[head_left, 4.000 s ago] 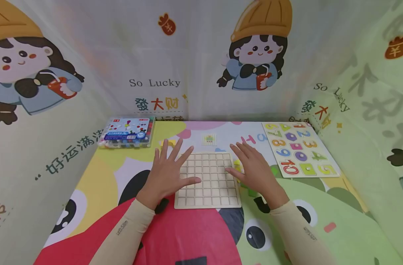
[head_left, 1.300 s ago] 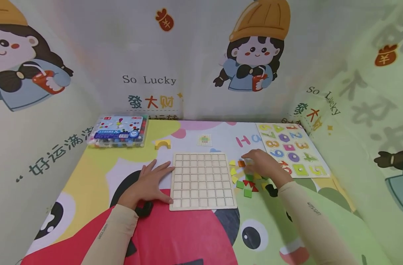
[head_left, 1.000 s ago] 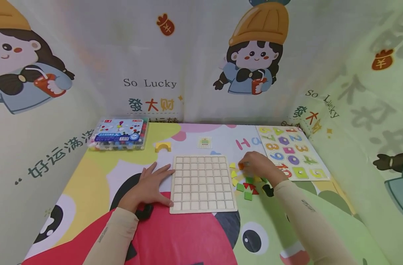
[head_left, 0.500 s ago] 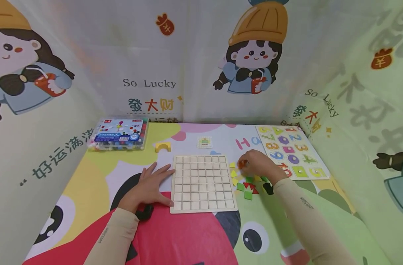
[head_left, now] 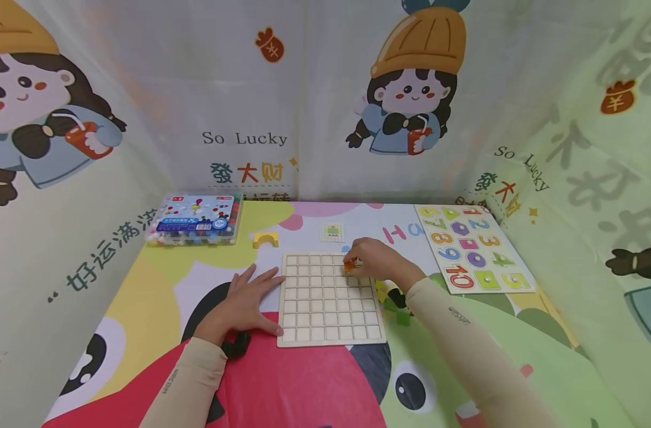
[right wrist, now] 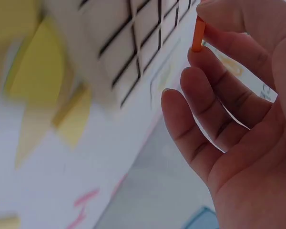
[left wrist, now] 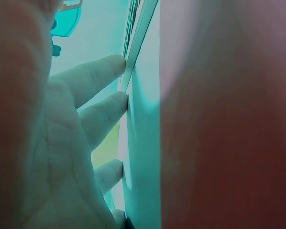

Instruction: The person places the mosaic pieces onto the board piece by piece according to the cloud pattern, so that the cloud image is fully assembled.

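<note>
A pale wooden grid board [head_left: 325,303] lies in the middle of the table. My right hand [head_left: 376,260] is over its far right corner and pinches a small orange tile [head_left: 349,267] between thumb and fingertips. The right wrist view shows the orange tile [right wrist: 198,34] edge-on, with the other fingers loosely bent beside it. My left hand [head_left: 243,306] rests at the board's left edge, fingers spread, thumb by the near left corner. In the left wrist view the fingertips [left wrist: 115,64] touch the surface beside the board's edge.
Green tiles [head_left: 403,318] and yellow tiles [head_left: 381,291] lie right of the board, partly hidden by the right arm. A small pattern card [head_left: 333,232] and a yellow arch block [head_left: 266,239] are behind it. A clear bead box [head_left: 197,220] stands back left; a number puzzle board [head_left: 472,249], back right.
My right hand has picked up the orange tile from the loose pieces and carried it left over the board. My left hand moved to the board's left edge earlier and has stayed there.
</note>
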`<control>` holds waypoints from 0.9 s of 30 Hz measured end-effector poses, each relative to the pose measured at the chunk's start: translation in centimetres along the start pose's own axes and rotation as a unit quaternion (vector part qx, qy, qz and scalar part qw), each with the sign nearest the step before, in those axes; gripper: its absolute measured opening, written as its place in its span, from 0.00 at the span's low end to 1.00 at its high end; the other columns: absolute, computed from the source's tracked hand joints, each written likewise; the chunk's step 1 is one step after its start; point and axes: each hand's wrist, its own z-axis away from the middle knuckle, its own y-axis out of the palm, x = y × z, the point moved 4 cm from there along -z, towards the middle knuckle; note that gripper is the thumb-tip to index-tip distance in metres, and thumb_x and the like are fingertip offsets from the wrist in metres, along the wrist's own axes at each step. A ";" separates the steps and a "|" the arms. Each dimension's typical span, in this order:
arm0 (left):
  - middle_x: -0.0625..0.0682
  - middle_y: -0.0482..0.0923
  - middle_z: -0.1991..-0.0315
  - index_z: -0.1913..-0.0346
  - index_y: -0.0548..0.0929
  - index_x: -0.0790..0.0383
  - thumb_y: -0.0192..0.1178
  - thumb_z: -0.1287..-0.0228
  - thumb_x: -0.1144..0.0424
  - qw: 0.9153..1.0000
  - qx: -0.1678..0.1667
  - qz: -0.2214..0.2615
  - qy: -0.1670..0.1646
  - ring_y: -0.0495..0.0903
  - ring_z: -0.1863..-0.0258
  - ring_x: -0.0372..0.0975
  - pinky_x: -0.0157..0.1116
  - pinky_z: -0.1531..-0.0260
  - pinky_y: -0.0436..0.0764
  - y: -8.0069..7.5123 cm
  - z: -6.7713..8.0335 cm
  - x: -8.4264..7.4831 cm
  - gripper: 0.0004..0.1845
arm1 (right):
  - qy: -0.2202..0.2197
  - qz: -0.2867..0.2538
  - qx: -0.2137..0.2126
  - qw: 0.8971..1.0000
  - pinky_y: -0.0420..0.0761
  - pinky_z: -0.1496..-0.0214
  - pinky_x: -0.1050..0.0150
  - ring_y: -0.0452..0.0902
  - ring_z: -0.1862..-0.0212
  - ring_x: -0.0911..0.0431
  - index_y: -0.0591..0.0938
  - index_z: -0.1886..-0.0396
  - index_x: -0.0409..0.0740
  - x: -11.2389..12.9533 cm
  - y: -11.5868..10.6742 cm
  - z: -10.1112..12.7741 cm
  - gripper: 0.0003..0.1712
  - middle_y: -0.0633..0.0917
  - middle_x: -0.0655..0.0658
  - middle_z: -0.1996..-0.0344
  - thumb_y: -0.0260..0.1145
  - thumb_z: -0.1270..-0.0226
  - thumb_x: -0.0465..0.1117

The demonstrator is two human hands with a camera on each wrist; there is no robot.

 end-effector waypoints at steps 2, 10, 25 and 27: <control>0.50 0.56 0.14 0.19 0.68 0.44 0.83 0.64 0.33 1.000 0.001 0.001 0.000 0.39 0.15 0.64 0.73 0.22 0.37 0.0 0.1 -0.1 0.64 | -0.007 -0.001 0.007 1.000 0.85 0.49 0.61 0.78 0.58 0.58 0.93 0.51 0.47 0.6 0.6 -0.9 0.12 0.87 0.50 0.59 0.77 0.32 0.41; 0.52 0.58 0.15 0.20 0.70 0.47 0.83 0.63 0.34 1.000 -0.006 -0.006 -0.001 0.41 0.15 0.66 0.74 0.22 0.39 -0.3 0.3 -0.5 0.62 | -0.018 -0.013 0.022 1.000 0.83 0.51 0.62 0.76 0.59 0.58 0.92 0.48 0.47 2.3 2.3 -3.2 0.12 0.87 0.48 0.59 0.74 0.29 0.40; 0.49 0.56 0.14 0.19 0.68 0.44 0.84 0.65 0.34 1.000 0.002 -0.013 -0.009 0.39 0.15 0.64 0.72 0.21 0.37 0.1 -0.1 -0.4 0.64 | 0.009 -0.053 0.012 0.998 0.82 0.52 0.63 0.79 0.56 0.55 0.90 0.42 0.43 2.4 3.0 -3.1 0.16 0.86 0.45 0.57 0.73 0.28 0.38; 0.50 0.55 0.14 0.19 0.68 0.44 0.84 0.65 0.34 1.000 0.002 -0.009 -0.011 0.39 0.15 0.64 0.72 0.21 0.36 0.1 0.0 -0.3 0.64 | 0.015 -0.063 0.007 0.998 0.81 0.52 0.64 0.79 0.56 0.55 0.89 0.41 0.43 2.4 3.2 -3.0 0.17 0.85 0.45 0.56 0.73 0.28 0.39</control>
